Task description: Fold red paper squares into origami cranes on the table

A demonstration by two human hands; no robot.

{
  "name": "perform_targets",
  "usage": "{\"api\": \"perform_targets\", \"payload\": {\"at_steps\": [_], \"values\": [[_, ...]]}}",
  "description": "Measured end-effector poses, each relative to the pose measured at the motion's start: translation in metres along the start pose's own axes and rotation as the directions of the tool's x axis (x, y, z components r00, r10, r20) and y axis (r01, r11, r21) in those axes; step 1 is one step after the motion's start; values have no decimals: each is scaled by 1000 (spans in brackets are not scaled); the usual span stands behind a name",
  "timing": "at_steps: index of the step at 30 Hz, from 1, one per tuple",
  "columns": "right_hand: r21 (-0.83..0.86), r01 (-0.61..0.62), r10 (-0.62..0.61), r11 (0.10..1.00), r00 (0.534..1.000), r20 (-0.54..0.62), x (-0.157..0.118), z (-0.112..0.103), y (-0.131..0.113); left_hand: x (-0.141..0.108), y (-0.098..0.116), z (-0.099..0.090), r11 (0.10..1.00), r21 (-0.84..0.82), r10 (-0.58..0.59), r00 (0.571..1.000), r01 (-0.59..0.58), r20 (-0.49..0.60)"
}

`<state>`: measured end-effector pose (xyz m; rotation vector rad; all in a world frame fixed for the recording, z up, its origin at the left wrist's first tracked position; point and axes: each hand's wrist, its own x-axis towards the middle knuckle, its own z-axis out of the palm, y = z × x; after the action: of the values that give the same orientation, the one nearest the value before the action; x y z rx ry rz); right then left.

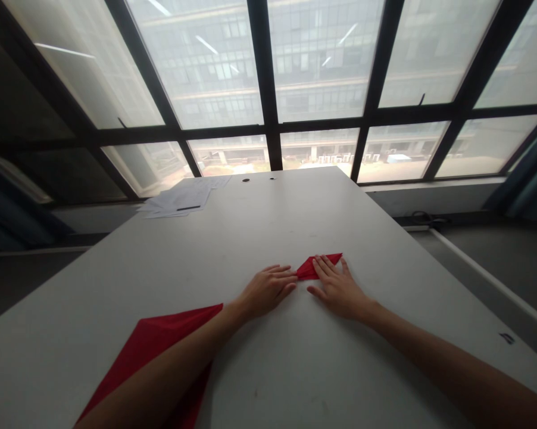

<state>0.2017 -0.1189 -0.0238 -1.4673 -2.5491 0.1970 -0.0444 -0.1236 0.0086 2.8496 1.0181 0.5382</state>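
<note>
A small folded piece of red paper [308, 269] lies flat on the white table, pointed at its left and right ends. My right hand [337, 289] rests on it with fingers spread, the fingertips pressing on its middle and the thumb apart at the near side. At the paper's left tip is my left hand [268, 290], its fingers stretched out and touching or covering that tip. A larger red sheet [156, 333] lies at the lower left, partly hidden under my left forearm.
The white table [250, 232] stretches away to large windows. Loose white papers [179, 199] with a dark pen-like stick [189, 208] lie at the far left. A small dark mark or object [506, 338] is near the right edge. A white rail [487, 277] runs beyond that edge.
</note>
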Motion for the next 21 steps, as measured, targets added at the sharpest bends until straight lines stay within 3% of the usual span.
{"api": "perform_targets", "payload": {"at_steps": [3, 6, 10, 16, 21], "values": [[1, 1, -1, 1000, 1000, -1, 0, 0, 0, -1, 0, 6, 1000, -16, -1, 1000, 1, -31], [16, 5, -5, 1000, 1000, -20, -1, 1, -1, 0, 2, 8, 999, -16, 32, 998, -31, 57], [74, 14, -2, 997, 987, -162, -1, 2, -1, 3, 3, 9, 1000, -9, 19, 993, -18, 116], [200, 14, 83, 980, 881, -467, 8, 1, 14, 3, -4, 13, 999, -39, 17, 1000, -16, 11], [229, 137, -23, 964, 899, -438, 7, -1, 17, 3, -8, 14, 998, -61, -34, 998, 32, -43]]}}
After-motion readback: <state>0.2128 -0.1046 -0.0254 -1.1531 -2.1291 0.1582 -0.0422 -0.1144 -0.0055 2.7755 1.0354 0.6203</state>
